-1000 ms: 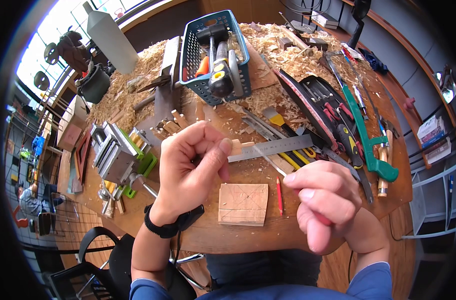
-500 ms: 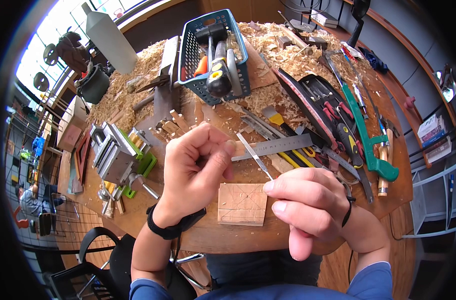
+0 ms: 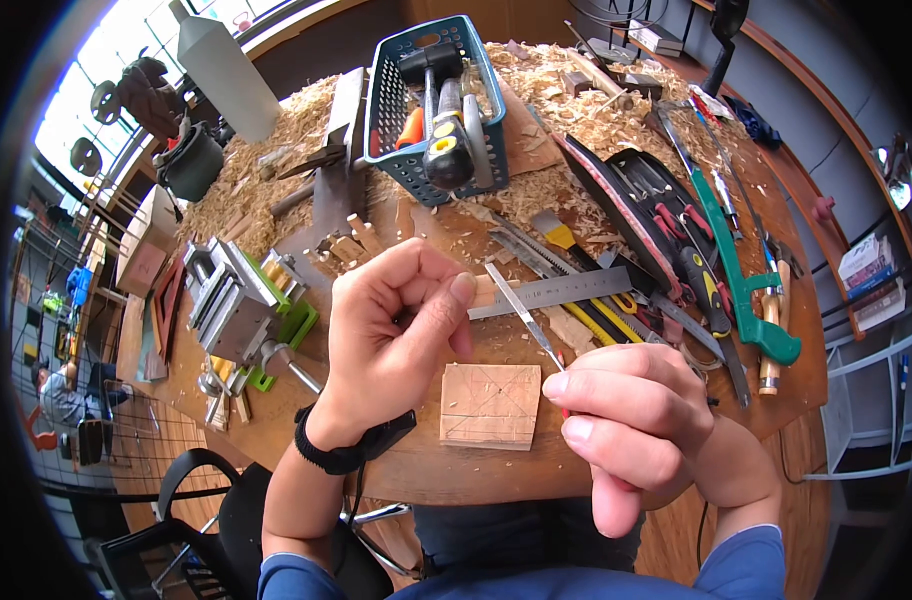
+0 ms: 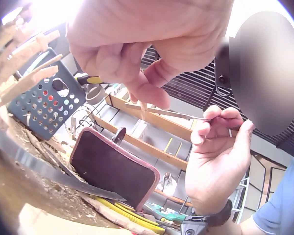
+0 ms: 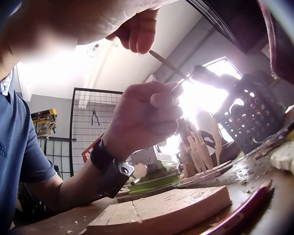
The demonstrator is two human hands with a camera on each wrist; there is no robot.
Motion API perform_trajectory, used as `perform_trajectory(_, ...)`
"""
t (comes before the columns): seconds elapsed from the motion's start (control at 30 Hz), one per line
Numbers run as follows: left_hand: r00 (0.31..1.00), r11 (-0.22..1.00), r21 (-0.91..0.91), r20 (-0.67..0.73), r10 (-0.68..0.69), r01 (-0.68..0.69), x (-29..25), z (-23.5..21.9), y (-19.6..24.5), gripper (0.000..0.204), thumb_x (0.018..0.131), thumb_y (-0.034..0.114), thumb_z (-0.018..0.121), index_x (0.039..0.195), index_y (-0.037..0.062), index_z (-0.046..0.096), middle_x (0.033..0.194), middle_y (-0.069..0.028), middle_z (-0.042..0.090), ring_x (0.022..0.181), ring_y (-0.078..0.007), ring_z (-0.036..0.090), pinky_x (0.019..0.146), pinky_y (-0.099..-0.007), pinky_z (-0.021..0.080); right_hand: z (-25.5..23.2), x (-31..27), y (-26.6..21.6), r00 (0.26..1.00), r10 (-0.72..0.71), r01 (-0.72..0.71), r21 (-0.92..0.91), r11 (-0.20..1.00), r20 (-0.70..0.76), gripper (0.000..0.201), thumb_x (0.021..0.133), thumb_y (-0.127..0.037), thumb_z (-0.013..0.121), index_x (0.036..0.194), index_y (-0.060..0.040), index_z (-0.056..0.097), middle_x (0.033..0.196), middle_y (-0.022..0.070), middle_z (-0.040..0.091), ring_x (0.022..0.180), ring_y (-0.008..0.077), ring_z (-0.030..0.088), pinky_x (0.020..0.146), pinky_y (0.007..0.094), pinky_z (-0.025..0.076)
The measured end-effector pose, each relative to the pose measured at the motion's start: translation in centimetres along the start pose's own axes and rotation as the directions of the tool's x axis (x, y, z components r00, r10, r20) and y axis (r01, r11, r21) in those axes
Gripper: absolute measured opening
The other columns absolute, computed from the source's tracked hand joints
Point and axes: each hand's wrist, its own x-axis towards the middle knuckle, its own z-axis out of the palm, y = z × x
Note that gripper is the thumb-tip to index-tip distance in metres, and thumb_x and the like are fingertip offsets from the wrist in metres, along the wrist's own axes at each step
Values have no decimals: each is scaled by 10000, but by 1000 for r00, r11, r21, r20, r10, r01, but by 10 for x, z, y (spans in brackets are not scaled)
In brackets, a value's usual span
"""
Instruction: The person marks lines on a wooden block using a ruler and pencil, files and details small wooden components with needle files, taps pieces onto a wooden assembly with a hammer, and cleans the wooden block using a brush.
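Between thumb and fingertips, the left hand [image 3: 401, 340] pinches a small pale wooden piece [image 3: 488, 296]. The right hand [image 3: 641, 415] grips a thin metal file [image 3: 521, 308] by its lower end, and its blade crosses close beside the wooden piece. In the left wrist view the file [image 4: 169, 112] reaches from the right hand [image 4: 218, 156] to the piece under the left fingers; whether they touch is hard to tell. A square wooden block [image 3: 490, 405] with pencil lines lies below the hands. A steel ruler [image 3: 576, 288] lies behind them.
A blue basket [image 3: 406, 180] of tools stands at the back among wood shavings [image 3: 296, 130]. On the left is a metal vise [image 3: 238, 310]. The right side holds a tool case [image 3: 626, 215], a green-handled saw [image 3: 746, 300] and yellow cutters [image 3: 601, 318].
The right hand has moved left and raised the file, so that its blade now stands beside the wooden piece. The left hand has shifted only slightly.
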Motion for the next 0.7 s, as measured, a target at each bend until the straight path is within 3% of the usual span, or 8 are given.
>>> perform_trajectory(0.1, 1000, 1000, -6, 13, -4, 4, -1, 0, 2, 112, 1020, 11, 609, 916, -30, 608, 663, -21, 656, 589, -32, 585, 542, -194, 403, 2, 5, 5, 998, 50, -49, -49, 998, 26, 545, 1082, -550, 426, 1164, -22, 531, 1108, 188, 648, 786, 298, 694, 599, 362, 617)
perform_trajectory(0.13, 1000, 1000, -2, 19, -8, 8, -1, 1, 2, 112, 1020, 12, 607, 917, -31, 609, 666, -23, 658, 593, -35, 589, 545, -197, 408, -8, 4, 3, 990, 103, -103, -10, 995, 99, 586, 940, -466, 706, 1256, -1, 541, 1218, 206, 608, 919, 339, 708, 723, 444, 621)
perform_trajectory(0.17, 1000, 1000, -5, 19, -8, 8, -1, 1, 2, 112, 1020, 12, 607, 917, -31, 609, 666, -23, 658, 593, -35, 589, 545, -197, 408, -9, 0, 3, 989, 104, -103, -11, 995, 101, 586, 940, -466, 706, 1256, -1, 541, 1218, 206, 608, 919, 339, 708, 723, 444, 621)
perform_trajectory(0.23, 1000, 1000, -12, 15, -19, 20, 0, -3, 0, 110, 1021, 18, 606, 925, -35, 615, 672, -29, 663, 599, -40, 593, 554, -197, 413, -5, -7, 4, 998, 17, -19, -41, 999, -58, 577, 945, -478, 698, 1237, -2, 553, 1218, 202, 611, 917, 337, 709, 721, 436, 624)
perform_trajectory(0.3, 1000, 1000, -22, 7, -14, 14, 1, -3, -1, 107, 1021, 19, 606, 929, -36, 617, 673, -30, 663, 602, -41, 594, 558, -197, 415, -4, -4, 2, 997, 4, -6, -23, 1000, -76, 550, 961, -479, 682, 1209, -2, 567, 1216, 199, 613, 915, 334, 707, 707, 432, 622)
perform_trajectory(0.37, 1000, 999, -30, 7, -10, 10, 1, -3, -1, 105, 1021, 20, 607, 933, -37, 619, 673, -31, 664, 605, -43, 596, 562, -197, 416, 0, 2, 3, 998, -55, 55, -22, 998, 5, 587, 1087, -561, 405, 1143, 6, 547, 1094, 204, 654, 739, 293, 689, 586, 367, 619)
perform_trajectory(0.63, 1000, 1000, -23, -17, -6, 5, 0, -2, 0, 110, 1025, 32, 620, 932, -27, 623, 674, -25, 664, 609, -42, 598, 559, -195, 411, -5, 3, -3, 998, -1, 4, -56, 998, 61, 553, 1087, -550, 411, 1167, -17, 535, 1147, 197, 643, 810, 299, 700, 596, 369, 607)
perform_trajectory(0.7, 1000, 1000, 17, -28, 7, -6, -1, -1, -1, 108, 1027, 38, 625, 940, -25, 633, 678, -20, 666, 613, -35, 600, 550, -192, 405, -5, 5, 4, 994, 87, -80, -105, 991, 62, 531, 1095, -530, 417, 1170, -18, 538, 1143, 210, 652, 795, 308, 701, 592, 372, 603)
